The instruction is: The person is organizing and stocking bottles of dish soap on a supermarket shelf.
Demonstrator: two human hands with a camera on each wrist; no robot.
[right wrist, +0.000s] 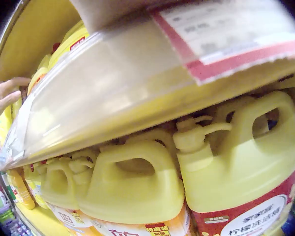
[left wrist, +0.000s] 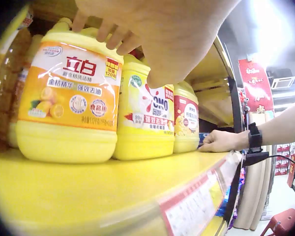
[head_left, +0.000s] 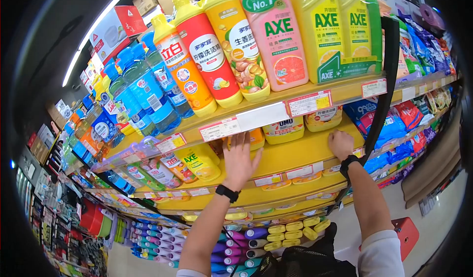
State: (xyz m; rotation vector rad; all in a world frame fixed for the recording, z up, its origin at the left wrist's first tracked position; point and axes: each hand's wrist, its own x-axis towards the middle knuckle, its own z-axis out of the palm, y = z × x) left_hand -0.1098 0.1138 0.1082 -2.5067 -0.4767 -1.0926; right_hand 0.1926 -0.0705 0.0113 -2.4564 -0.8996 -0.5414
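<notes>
My left hand [head_left: 240,162] reaches onto the yellow shelf [head_left: 295,156], fingers stretched out and spread. In the left wrist view its fingertips are right at the top of a yellow dish-soap jug [left wrist: 71,93] with an orange label. Beside that jug stand an OMO jug [left wrist: 146,110] and a jug with a red-and-white label [left wrist: 187,120]. My right hand [head_left: 341,145] rests on the shelf farther right, fingers curled in with nothing showing in them. The left wrist view shows this right hand [left wrist: 220,141] close to the shelf's front edge.
Overhead, a shelf holds upright bottles, among them a pink AXE bottle [head_left: 278,40]. Its price-tag rail [head_left: 261,117] hangs just above my left hand. A black upright post [head_left: 389,65] stands at right. Below are handled jugs [right wrist: 132,182]; a red stool [head_left: 406,237] is on the floor.
</notes>
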